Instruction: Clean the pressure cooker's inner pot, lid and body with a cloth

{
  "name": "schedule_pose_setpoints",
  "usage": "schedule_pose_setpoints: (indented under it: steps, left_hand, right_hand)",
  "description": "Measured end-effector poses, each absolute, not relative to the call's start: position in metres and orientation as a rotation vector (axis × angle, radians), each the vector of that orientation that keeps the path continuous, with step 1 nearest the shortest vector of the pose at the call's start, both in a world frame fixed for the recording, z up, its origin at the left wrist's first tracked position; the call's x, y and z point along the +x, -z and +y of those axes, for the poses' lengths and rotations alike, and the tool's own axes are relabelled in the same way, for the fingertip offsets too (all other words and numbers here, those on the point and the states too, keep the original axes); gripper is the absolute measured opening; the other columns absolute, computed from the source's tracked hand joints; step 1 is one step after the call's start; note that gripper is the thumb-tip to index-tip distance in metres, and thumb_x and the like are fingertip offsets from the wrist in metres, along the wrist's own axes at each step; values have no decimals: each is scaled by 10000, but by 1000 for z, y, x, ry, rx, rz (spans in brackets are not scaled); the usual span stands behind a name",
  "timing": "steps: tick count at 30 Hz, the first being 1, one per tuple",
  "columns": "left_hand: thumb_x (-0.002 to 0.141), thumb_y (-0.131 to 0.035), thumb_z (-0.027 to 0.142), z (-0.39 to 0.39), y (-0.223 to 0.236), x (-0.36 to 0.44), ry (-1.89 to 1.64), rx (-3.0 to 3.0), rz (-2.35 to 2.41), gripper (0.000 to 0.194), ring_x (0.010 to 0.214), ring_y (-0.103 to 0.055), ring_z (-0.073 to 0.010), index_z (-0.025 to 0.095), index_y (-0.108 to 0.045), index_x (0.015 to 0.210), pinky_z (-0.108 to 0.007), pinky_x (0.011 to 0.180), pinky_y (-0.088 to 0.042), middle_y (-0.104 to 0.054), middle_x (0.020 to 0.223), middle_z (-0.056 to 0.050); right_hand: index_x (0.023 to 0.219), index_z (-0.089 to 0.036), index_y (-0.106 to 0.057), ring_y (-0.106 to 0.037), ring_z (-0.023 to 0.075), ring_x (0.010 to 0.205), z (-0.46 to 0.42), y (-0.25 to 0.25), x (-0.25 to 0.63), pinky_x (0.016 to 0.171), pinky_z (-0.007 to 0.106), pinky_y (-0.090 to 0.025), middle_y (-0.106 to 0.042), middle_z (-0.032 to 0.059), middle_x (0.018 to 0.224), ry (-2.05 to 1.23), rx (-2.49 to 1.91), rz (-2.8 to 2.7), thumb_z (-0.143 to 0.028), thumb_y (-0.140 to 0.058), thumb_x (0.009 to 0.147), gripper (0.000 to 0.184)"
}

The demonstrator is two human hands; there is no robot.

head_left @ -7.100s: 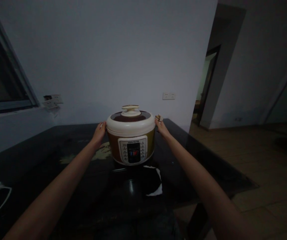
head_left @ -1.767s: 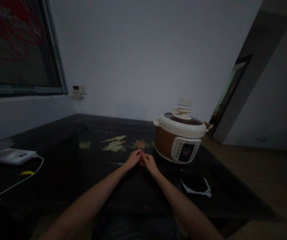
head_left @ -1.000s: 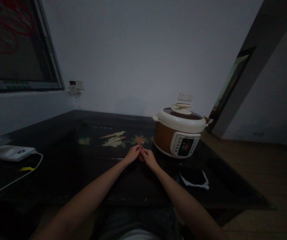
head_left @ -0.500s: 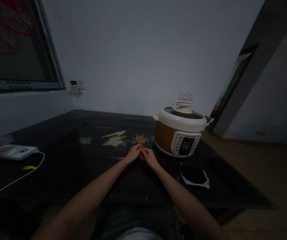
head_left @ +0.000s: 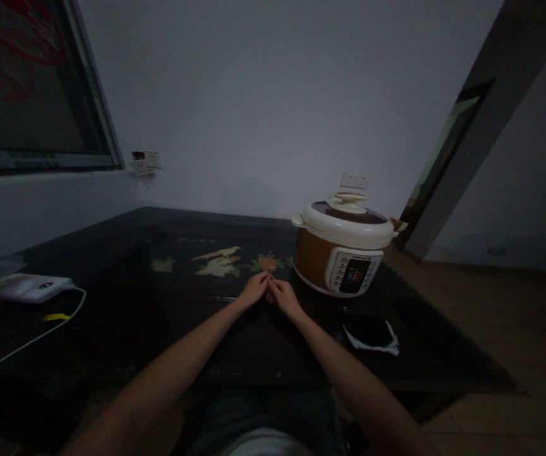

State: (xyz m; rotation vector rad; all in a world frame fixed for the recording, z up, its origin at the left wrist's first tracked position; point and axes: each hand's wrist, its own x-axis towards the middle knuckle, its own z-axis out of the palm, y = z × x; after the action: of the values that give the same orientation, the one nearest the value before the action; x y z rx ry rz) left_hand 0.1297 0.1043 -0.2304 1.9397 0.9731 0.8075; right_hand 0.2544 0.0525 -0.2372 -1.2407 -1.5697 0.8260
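My left hand (head_left: 254,289) and my right hand (head_left: 283,296) rest together on the dark table (head_left: 168,329), fingers folded in and touching each other. Both are closed, and no object shows in either of them. Part of the fingers is hidden where the hands meet. Just to the right of my hands stands an electric pressure cooker (head_left: 311,256), brown with a cream lid, its lid on and its control panel facing me. Beyond the fingertips a flower and bird picture (head_left: 218,263) decorates the tabletop.
A dark flat item on a white cloth (head_left: 391,345) lies at the right front. On the left are a white device (head_left: 33,288) with a cable (head_left: 80,304) and a yellow strip (head_left: 57,316). Wall sockets (head_left: 355,180) sit behind the cooker.
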Motion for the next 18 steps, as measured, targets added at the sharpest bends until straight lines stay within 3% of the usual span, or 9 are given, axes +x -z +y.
schedule_pose_setpoints:
  steps: [18]
  left_hand:
    - [911, -554, 348, 103, 227, 128, -819, 1942, 954, 293, 915, -624, -190, 143, -584, 1118, -391, 789, -536, -621, 1086, -75]
  right_hand:
    - [771, -139, -587, -502, 65, 479, 56, 241, 256, 498, 218, -455, -551, -54, 612, -840, -1257, -1573, -416, -491, 945, 340]
